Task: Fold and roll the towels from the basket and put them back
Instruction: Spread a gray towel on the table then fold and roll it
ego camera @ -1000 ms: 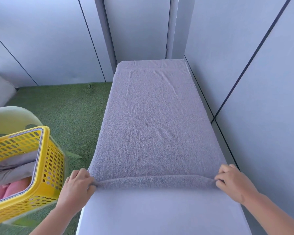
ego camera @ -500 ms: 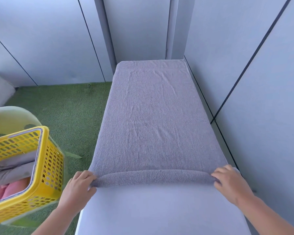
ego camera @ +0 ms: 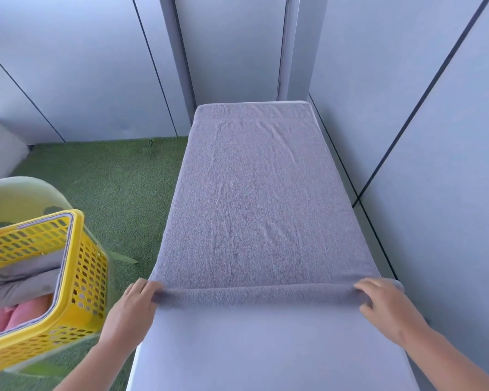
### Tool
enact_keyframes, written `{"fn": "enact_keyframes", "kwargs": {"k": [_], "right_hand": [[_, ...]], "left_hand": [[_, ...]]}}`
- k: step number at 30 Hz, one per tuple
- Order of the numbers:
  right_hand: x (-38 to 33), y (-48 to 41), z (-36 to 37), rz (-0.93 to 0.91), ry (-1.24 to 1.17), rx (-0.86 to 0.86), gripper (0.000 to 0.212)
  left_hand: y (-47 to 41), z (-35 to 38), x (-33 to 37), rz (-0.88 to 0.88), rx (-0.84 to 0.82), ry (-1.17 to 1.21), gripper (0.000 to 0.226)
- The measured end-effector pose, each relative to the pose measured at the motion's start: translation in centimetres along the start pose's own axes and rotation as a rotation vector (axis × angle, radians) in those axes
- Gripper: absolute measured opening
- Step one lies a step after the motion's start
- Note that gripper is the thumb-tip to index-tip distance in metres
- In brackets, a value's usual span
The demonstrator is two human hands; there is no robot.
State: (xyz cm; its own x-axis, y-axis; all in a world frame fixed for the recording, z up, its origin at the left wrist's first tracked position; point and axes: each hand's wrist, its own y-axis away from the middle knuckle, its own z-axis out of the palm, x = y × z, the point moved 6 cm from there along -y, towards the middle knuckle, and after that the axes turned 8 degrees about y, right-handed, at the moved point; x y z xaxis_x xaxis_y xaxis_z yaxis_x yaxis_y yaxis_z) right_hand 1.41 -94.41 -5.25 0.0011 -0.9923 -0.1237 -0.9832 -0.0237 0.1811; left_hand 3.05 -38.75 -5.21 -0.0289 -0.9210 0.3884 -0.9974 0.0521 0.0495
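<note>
A long grey towel (ego camera: 260, 198) lies flat along the narrow white table (ego camera: 266, 348). Its near end is turned over into a thin roll (ego camera: 257, 296) that runs across the table. My left hand (ego camera: 133, 309) grips the roll's left end, fingers curled over it. At the roll's right end my right hand (ego camera: 384, 306) holds it the same way. To the left a yellow perforated basket (ego camera: 88, 277) stands at table height with grey (ego camera: 20, 283) and pink towels (ego camera: 17, 314) inside.
Grey wall panels (ego camera: 435, 165) close in the table's right side and far end. Green artificial turf (ego camera: 105, 193) covers the floor on the left. A pale green chair back (ego camera: 20, 196) rises behind the basket.
Both hands have pushed the roll a little farther up the table, and it has grown slightly thicker. The basket has not moved.
</note>
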Motion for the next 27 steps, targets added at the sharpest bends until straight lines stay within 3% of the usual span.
{"fn": "enact_keyframes", "kwargs": {"k": [4,8,14,17,20,25,27], "right_hand": [[-0.2,-0.2,0.8,-0.059,0.091,-0.017,0.045],[-1.0,-0.6,-0.2,-0.085,0.179,0.043,0.013],[0.2,-0.7,-0.2,-0.059,0.183,-0.02,0.038],[0.0,-0.7,-0.8,0.0,0.035,0.001,0.03],[-0.1,-0.7,-1.5,0.066,-0.085,0.122,0.032],[-0.2,-1.5,-0.1,-0.058,0.082,-0.001,0.047],[-0.4,-2.0,-0.2,-0.07,0.099,0.011,0.038]], "left_hand": [[0.0,0.6,-0.2,0.038,-0.103,-0.097,0.046],[-0.4,0.9,-0.5,0.038,-0.092,-0.145,0.039],[0.0,0.0,0.1,0.096,-0.001,-0.203,0.033],[-0.2,0.0,0.0,0.079,0.032,-0.122,0.035],[-0.5,0.2,-0.6,-0.013,0.048,0.021,0.022],[-0.5,0.4,0.5,0.068,-0.023,-0.048,0.038],[-0.6,0.4,0.4,0.082,-0.042,-0.09,0.041]]}}
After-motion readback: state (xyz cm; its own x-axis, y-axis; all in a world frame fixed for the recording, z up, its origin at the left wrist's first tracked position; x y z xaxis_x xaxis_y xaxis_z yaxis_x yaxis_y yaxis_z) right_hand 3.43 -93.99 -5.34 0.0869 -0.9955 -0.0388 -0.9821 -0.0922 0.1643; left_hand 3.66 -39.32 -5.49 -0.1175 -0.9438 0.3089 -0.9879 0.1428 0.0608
